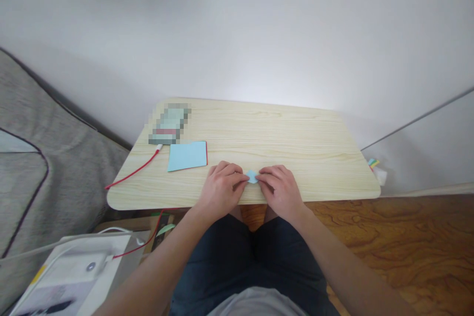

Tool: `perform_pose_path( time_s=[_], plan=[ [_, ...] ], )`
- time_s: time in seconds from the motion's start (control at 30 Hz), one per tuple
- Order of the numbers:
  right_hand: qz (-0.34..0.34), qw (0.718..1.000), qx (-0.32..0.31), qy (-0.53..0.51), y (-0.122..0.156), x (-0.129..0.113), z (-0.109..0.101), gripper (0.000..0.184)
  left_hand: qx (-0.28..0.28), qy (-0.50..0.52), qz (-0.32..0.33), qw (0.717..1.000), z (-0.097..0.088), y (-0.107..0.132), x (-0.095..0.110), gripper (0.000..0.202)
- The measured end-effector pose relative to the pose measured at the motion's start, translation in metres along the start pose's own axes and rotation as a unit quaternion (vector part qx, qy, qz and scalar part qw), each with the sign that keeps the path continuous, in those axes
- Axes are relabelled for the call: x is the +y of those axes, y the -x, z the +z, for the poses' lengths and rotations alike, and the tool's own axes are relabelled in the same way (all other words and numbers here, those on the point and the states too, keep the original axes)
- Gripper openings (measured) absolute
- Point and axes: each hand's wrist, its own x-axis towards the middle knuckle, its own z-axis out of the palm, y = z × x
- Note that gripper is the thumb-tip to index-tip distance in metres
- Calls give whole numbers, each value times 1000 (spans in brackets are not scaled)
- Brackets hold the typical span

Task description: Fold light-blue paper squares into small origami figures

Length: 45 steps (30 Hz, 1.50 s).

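Observation:
Between my fingertips, over the front of the wooden table [274,133], is a small folded piece of light blue paper [252,177]. My left hand [223,185] pinches its left corner between thumb and fingers. On the other side, my right hand [280,188] pinches the right corner in the same way. The paper's exact folds are too small to make out. To the left of my left hand lies a stack of light blue paper sheets [187,156], with a red edge showing along its right side.
A blurred phone-like device [169,123] lies at the table's back left, with a red cable [137,172] running off the left edge. Grey fabric [66,158] stands at the left. Below it is a white box [85,266] with cables. A white wall [259,34] rises behind.

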Motion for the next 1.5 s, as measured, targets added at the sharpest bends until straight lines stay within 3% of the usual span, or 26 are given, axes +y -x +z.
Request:
perform_pose_path(
  time_s=[0.27,0.4,0.7,1.13,1.5],
  plan=[
    [39,999,29,1,-3,-3,2,13,4,-2,-36,999,0,-1,2,13],
    [55,998,4,19,-9,-4,-1,14,11,-13,-60,998,-1,-2,2,7],
    [84,994,-54,48,-26,-5,-6,17,-8,-61,-61,996,-2,-8,8,17],
    [102,988,-82,86,-35,-10,-8,19,-10,-128,-85,988,10,-13,15,17],
    [121,989,-42,68,-28,-10,-1,13,3,-138,-111,984,13,-10,20,14]
  ],
)
